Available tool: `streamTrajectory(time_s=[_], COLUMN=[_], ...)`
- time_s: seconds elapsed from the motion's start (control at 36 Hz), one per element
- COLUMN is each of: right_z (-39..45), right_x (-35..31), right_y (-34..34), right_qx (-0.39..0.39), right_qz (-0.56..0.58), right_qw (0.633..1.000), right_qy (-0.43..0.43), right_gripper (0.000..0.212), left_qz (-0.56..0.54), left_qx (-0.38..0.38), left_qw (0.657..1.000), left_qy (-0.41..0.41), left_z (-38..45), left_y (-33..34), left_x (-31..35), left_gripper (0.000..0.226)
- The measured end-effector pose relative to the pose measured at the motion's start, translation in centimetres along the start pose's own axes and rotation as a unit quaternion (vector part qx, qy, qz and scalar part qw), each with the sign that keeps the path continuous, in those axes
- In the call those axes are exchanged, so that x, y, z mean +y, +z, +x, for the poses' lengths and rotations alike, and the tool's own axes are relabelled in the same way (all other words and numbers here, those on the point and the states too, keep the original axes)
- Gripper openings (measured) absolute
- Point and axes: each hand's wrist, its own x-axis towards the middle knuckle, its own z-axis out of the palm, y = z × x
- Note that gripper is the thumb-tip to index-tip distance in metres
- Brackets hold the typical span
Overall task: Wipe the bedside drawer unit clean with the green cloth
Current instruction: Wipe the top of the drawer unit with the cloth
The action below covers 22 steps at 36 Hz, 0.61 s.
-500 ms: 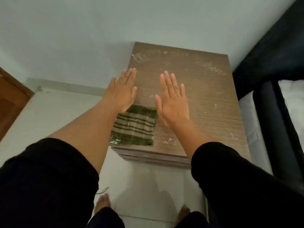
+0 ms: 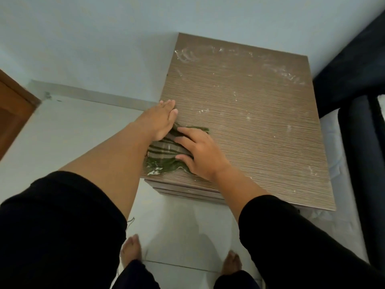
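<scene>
The bedside drawer unit (image 2: 250, 126) has a brown wood-grain top marked with white dust smears and specks, thickest along its back edge. The green striped cloth (image 2: 164, 152) lies bunched at the top's near left corner. My right hand (image 2: 198, 152) rests on the cloth's right side with curled fingers gripping its folds. My left hand (image 2: 161, 119) lies flat, fingers straight and pointing away from me, at the top's left edge; its heel overlaps the cloth's far left part. Part of the cloth is hidden under both hands.
A dark bed frame (image 2: 362, 147) and white mattress (image 2: 333, 147) stand close against the unit's right side. A pale wall runs behind. A brown wooden door (image 2: 12, 113) is at the far left. My bare feet (image 2: 131, 251) stand on the light tiled floor in front.
Both hands have come down from hovering flat above the top. The right hand has closed on the cloth and the left has settled at its edge; the folded cloth is now bunched.
</scene>
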Motion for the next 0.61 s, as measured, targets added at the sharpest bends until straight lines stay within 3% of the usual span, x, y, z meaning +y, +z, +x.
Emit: streamTrajectory(time_s=[0.06,0.17,0.31,0.47,0.61], right_z=[0.8,3.0,6.1,11.5,16.4], right_x=[-0.4,-0.6,1.5,5.2,8.1], right_y=[0.2,-1.1,-3.4,-6.8,-8.2], right_qx=[0.031,0.070,0.142,0.097,0.097], right_qz=[-0.014,-0.020,-0.041,-0.070,-0.092], right_qw=[0.999,0.997,0.989,0.986,0.976], right_qy=[-0.001,-0.006,0.023,0.120,0.170], right_gripper=[0.024,0.015,0.025,0.013,0.025], left_qz=[-0.028,-0.077,-0.137,-0.195,-0.260], left_qx=[0.011,0.026,0.038,0.042,0.030], left_qw=[1.000,0.996,0.988,0.976,0.955], left_qy=[-0.005,-0.032,-0.064,-0.087,-0.143], left_z=[0.2,0.7,2.3,5.4,9.3], left_y=[-0.1,-0.8,-2.8,-4.2,-5.4], left_x=[-0.2,-0.2,0.1,0.0,-0.2], left_gripper=[0.050,0.054,0.062,0.063,0.071])
